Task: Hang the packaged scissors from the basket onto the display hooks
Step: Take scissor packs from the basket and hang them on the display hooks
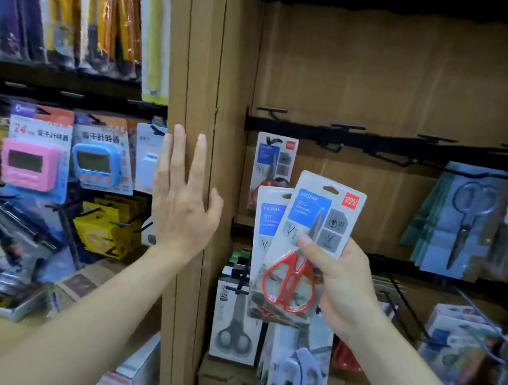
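— What does the right hand hold?
— The right hand [343, 281] grips two flat packs, fanned out a bit. The thumb presses on the front pack [314, 226] and the fingers curl round behind. The second pack [267, 221] peeks out on its left.
— What do the packs look like?
— Each is a stiff white card with a blue patch and shiny clear plastic on top. The front pack has red scissors [291, 276] with loop handles and thin metal blades. It tilts to the right and has a small slot at the top.
— Where are they?
— Near us, held up in front of the brown board wall, just right of the post [203, 63]. The hung pack [274, 163], one like them, hangs on the wall behind, higher and farther.
— And the left hand?
— The left hand [184, 198] is flat and wide open, fingers straight up, holding nothing. It is in front of the wooden post. I cannot tell if it touches.
— Any hooks?
— Thin black wire hooks [347, 127] stick out from a dark rail [406, 145], up and right of the packs.
— What is on the left?
— A pink timer [29, 164] and a blue timer [97, 161], boxy with round corners.
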The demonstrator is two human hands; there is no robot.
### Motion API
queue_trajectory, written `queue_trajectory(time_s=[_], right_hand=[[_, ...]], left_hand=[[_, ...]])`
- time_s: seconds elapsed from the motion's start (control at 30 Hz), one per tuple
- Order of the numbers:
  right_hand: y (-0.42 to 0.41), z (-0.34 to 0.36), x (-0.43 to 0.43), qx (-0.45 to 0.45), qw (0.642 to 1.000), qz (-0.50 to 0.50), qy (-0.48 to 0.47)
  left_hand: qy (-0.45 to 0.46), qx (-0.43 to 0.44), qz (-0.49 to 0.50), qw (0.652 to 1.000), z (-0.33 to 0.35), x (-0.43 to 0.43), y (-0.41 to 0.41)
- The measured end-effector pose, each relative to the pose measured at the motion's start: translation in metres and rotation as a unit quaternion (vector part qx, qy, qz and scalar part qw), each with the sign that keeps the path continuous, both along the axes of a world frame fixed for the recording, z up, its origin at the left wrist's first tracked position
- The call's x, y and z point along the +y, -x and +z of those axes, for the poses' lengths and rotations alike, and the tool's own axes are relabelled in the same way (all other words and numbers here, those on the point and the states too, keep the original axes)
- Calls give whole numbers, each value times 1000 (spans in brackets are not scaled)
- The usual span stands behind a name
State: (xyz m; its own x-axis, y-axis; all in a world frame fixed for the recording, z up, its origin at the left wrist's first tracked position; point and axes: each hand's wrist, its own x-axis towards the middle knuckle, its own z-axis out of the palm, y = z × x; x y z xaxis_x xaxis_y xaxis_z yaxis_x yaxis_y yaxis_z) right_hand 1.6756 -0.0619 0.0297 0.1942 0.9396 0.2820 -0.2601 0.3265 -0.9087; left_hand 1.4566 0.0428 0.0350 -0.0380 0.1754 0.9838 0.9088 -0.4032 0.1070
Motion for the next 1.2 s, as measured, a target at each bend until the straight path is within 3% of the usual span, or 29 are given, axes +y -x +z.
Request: queue_trajectory(time_s=[0.33,0.87,1.07,1.2], right_hand=[[38,52,25,6,994,-68,-88],[56,50,27,16,988,-125,-84],[62,50,23,70,988,-117,-67],[60,51,22,82,991,-90,-53]], left_hand=[[-41,-4,-114,993,-7,9,11],[-21,-22,-96,995,-8,11,6],[-16,-34,-103,994,-7,7,2],[-79,5,-148,986,2,-6,-11]])
